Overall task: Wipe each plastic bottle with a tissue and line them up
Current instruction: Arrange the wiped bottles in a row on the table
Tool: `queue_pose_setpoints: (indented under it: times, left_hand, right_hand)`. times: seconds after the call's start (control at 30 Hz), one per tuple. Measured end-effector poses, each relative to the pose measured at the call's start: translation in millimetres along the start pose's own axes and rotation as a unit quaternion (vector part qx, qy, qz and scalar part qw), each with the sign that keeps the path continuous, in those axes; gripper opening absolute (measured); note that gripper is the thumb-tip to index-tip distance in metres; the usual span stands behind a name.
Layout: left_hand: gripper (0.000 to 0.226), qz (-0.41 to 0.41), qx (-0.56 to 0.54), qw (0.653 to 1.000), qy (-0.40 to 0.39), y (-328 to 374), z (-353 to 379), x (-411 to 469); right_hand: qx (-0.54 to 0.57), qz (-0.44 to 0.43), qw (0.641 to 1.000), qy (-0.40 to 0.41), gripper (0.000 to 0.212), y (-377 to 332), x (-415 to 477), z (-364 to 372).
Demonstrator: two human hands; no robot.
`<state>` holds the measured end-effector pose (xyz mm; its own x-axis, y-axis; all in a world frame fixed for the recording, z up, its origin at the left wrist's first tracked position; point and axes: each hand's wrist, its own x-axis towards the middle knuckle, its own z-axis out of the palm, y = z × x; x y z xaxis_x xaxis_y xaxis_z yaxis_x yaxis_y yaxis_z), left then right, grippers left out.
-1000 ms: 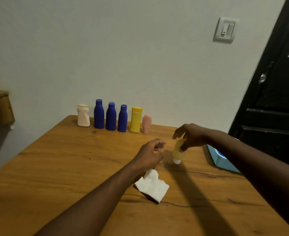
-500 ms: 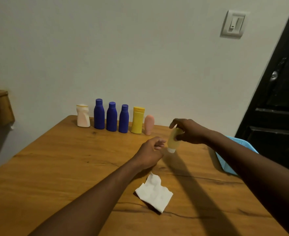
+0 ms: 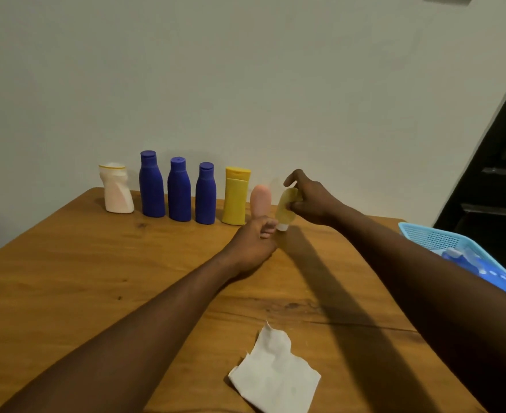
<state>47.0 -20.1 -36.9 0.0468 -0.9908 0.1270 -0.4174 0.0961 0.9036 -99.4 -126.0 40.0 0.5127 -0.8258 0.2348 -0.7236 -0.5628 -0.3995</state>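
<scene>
While the right hand (image 3: pixel 311 201) pinches the pale yellow bottle (image 3: pixel 286 208) between thumb and fingers, cap down and near upright, the bottle sits just at 3 o'clock of the pink bottle (image 3: pixel 260 201). The left hand (image 3: pixel 251 245), fingers curled, lies at its 7 o'clock; whether it grips anything cannot be determined.

Three blue bottles (image 3: pixel 152 186) (image 3: pixel 179 190) (image 3: pixel 205 195), one yellow bottle (image 3: pixel 235 198), one pale yellow bottle (image 3: pixel 286 207), one white bottle (image 3: pixel 117 189), one pink bottle (image 3: pixel 260 199), one tissue (image 3: pixel 275 380) and one basket (image 3: pixel 433 238).
</scene>
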Motion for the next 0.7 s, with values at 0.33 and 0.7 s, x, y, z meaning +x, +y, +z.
queue_pose_setpoints:
  times: [0.33, 0.7]
  left_hand:
    - [0.073, -0.026, 0.084, 0.996, -0.012, -12, 11, 20]
    - [0.069, 0.003, 0.072, 0.997, 0.035, -10, 13, 6]
  right_hand:
    - [0.052, -0.007, 0.999, 0.000, 0.070, 8, 20, 15]
    - [0.102, 0.030, 0.994, 0.017, 0.101, 7, 1, 6]
